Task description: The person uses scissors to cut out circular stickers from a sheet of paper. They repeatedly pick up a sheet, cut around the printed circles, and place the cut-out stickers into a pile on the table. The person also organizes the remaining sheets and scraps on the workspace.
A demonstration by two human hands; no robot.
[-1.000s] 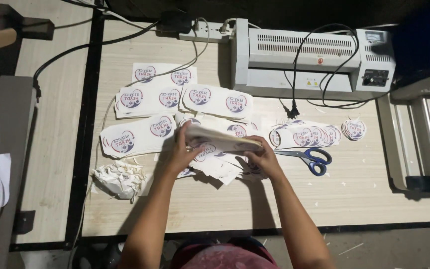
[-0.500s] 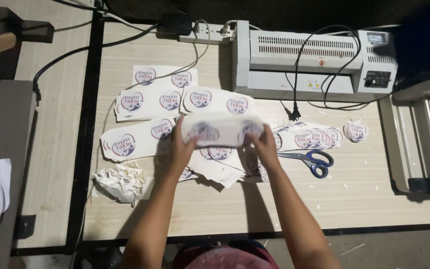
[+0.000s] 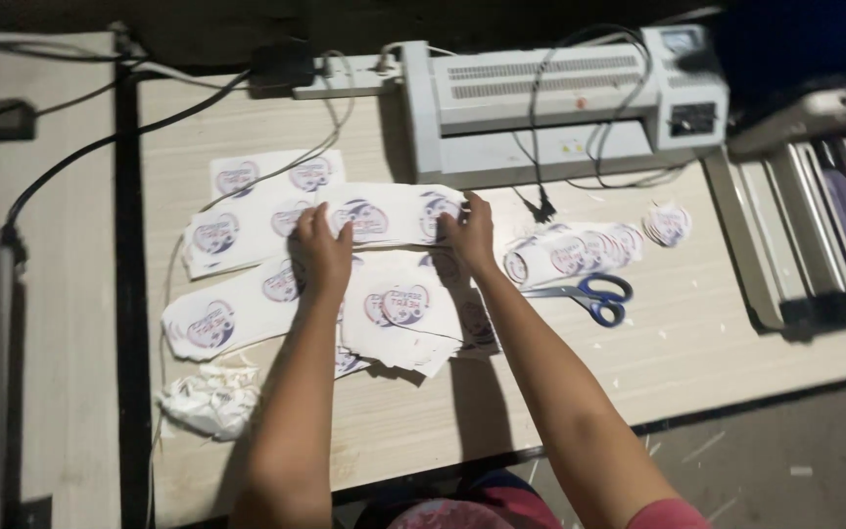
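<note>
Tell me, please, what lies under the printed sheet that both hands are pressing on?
The printed sheet under the left hand and right hand overlaps a pile of similar sheets on the wooden table. Whatever lies directly beneath it is covered.

The light is dim and warm, strongest across the middle of the wooden table (image 3: 394, 431) and fading to near black along the top edge and upper right of the frame. Soft shadows fall beneath both forearms. The whole picture is slightly soft and grainy, without glare.
</note>
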